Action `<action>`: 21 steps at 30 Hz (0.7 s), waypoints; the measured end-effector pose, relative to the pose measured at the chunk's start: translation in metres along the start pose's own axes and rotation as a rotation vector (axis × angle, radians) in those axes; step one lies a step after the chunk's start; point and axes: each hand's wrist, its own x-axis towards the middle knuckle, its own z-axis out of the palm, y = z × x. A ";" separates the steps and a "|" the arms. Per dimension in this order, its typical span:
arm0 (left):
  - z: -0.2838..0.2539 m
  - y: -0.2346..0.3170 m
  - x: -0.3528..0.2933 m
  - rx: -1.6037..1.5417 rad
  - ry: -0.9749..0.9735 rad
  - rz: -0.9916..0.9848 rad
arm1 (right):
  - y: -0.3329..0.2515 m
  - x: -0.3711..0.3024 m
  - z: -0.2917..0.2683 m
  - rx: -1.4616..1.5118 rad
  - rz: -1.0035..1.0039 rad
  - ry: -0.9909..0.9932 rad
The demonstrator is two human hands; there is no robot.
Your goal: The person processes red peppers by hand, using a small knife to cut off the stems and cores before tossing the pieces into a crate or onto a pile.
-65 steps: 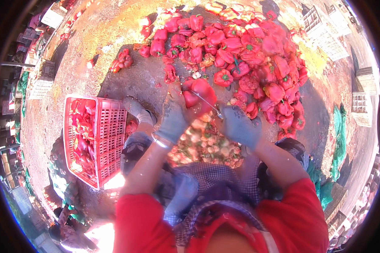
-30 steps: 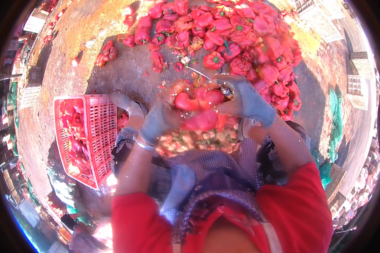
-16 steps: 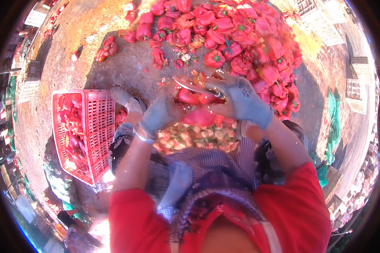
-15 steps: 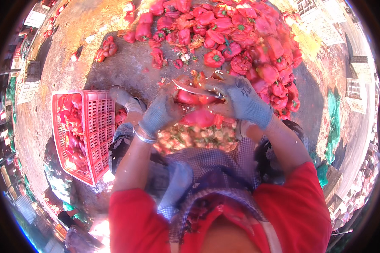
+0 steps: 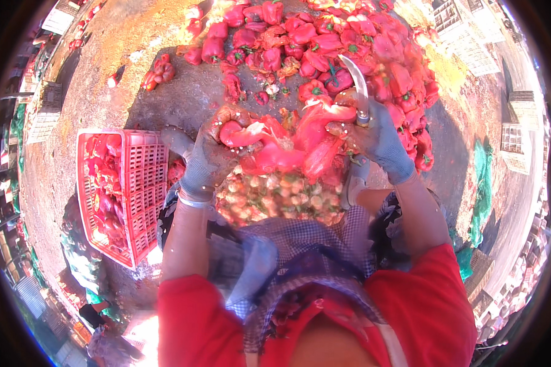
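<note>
Both my hands wear grey-blue gloves dotted with pale seeds. My left hand [image 5: 209, 156] is closed on one side of a split red bell pepper [image 5: 315, 131], its flesh spread open between my hands. The other side of that pepper is gripped by my right hand [image 5: 378, 134]. In that same hand is a knife [image 5: 359, 82] with a short curved blade, pointing away from me and up past the fingers. Below my hands, in front of my lap, lies a mass of pale and green pepper cores [image 5: 281, 196], blurred.
A large heap of red bell peppers [image 5: 401, 79] covers the ground ahead and to the right. On my left stands a red plastic crate [image 5: 146, 196] full of red peppers. One pepper [image 5: 159, 73] lies apart at far left. Green netting [image 5: 482, 189] lies at the right.
My hands have moved apart, opening the pepper between them. The knife, earlier lying across the pepper, now points up and away in my right hand.
</note>
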 end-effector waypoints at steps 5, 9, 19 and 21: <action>-0.018 0.002 0.007 0.120 0.151 0.189 | 0.008 0.003 -0.015 0.205 0.307 0.206; -0.026 0.004 0.007 0.071 0.288 0.269 | 0.016 0.007 -0.010 0.194 0.288 0.353; -0.068 -0.011 0.006 -0.722 0.773 0.205 | 0.050 0.022 0.005 0.865 0.511 0.520; -0.074 -0.010 0.005 -0.803 0.758 0.212 | 0.013 0.041 0.033 0.844 0.555 0.508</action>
